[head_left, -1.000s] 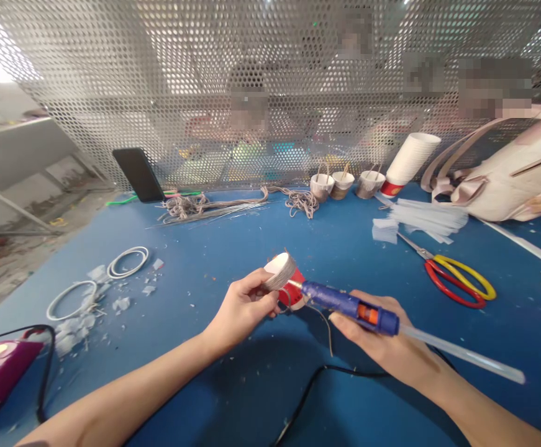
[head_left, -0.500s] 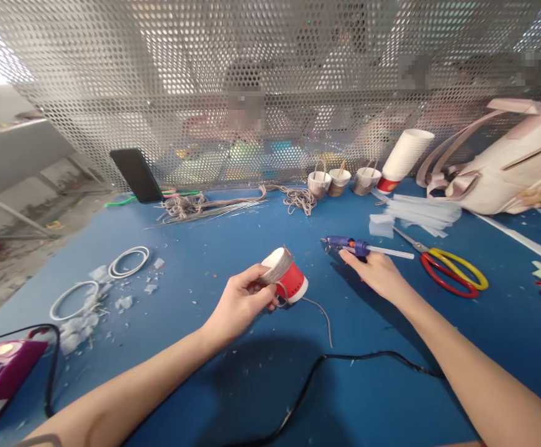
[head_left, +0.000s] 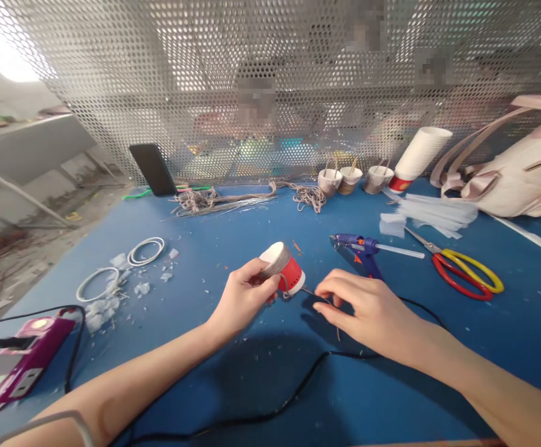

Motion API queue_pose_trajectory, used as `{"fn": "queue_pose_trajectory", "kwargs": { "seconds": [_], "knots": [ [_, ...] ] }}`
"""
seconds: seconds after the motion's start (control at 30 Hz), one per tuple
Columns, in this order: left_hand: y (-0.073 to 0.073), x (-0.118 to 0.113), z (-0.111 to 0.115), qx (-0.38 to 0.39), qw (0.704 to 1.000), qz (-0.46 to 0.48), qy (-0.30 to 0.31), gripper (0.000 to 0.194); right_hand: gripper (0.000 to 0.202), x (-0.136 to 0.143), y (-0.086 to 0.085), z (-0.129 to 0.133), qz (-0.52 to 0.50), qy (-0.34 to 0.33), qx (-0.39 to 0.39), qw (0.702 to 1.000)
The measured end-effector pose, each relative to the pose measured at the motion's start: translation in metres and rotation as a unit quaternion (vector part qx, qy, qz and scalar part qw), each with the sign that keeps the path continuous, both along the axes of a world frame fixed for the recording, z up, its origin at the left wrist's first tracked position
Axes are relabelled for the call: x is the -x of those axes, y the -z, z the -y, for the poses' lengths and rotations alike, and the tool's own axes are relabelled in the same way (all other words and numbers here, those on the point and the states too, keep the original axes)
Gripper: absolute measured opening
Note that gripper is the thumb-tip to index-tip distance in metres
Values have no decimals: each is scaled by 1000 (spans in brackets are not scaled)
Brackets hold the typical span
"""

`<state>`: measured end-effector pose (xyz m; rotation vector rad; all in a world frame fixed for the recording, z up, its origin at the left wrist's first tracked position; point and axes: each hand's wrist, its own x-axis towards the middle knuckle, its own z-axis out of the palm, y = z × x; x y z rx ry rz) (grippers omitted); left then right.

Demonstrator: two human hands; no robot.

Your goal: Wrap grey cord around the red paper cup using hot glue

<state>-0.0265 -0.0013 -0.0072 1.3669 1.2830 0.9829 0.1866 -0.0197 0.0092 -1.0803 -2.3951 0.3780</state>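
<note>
A red and white paper cup (head_left: 292,273), tilted, has grey cord wound around its rim end. My left hand (head_left: 246,295) is closed on it from the left. Grey cord (head_left: 308,290) trails from the cup toward my right hand (head_left: 351,304), whose thumb and fingers are curled around it; the exact contact is hard to make out. Behind my right hand, a blue glue gun (head_left: 356,243) with a clear glue stick stands on the table, its handle partly hidden.
Scissors (head_left: 466,273) lie right, near white strips (head_left: 433,214). At the back are stacked cups (head_left: 422,155), small cord-wrapped cups (head_left: 330,182), cord bundles (head_left: 310,197) and a phone (head_left: 153,169). White rings (head_left: 146,251) and a purple power strip (head_left: 28,363) are left. A black cable (head_left: 298,388) crosses the front.
My right hand has let go of the glue gun and moved left and nearer, to the cord beside the cup. My left hand still holds the cup. The view has shifted slightly.
</note>
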Motion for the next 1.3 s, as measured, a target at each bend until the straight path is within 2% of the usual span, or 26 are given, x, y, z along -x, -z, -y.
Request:
{"fn": "queue_pose_trajectory", "kwargs": {
  "seconds": [0.1,0.23,0.4,0.53,0.6,0.7,0.8,0.87,1.0,1.1,1.3],
  "knots": [
    [-2,3,6,-5,1000,-3,-20,8,19,29,8,-11,-1,-12,-99,995],
    [-4,7,11,-14,999,2,-37,11,25,51,15,-23,-2,21,-167,986],
    [-1,13,10,-12,999,-23,-37,9,23,60,18,-32,-12,15,-202,979],
    [0,13,10,-22,998,-54,-20,8,21,59,20,-32,-63,19,-192,979],
    [0,12,11,-42,996,-73,-9,10,18,58,20,-30,-102,12,-148,984],
    [-1,11,12,-84,991,-103,-4,14,12,56,15,-27,-167,17,26,986],
    [0,12,12,-141,981,-136,-7,16,5,52,8,-27,-187,38,220,957],
    [1,13,12,-171,973,-152,-6,15,8,50,5,-27,-165,38,284,944],
    [1,14,11,-182,968,-171,-8,13,10,48,5,-26,-126,19,283,951],
    [0,14,11,-165,971,-170,-10,14,14,49,4,-26,-142,13,275,951],
    [-4,14,12,-71,988,-134,2,11,12,49,-1,-29,-197,31,280,939]
  ]
}}
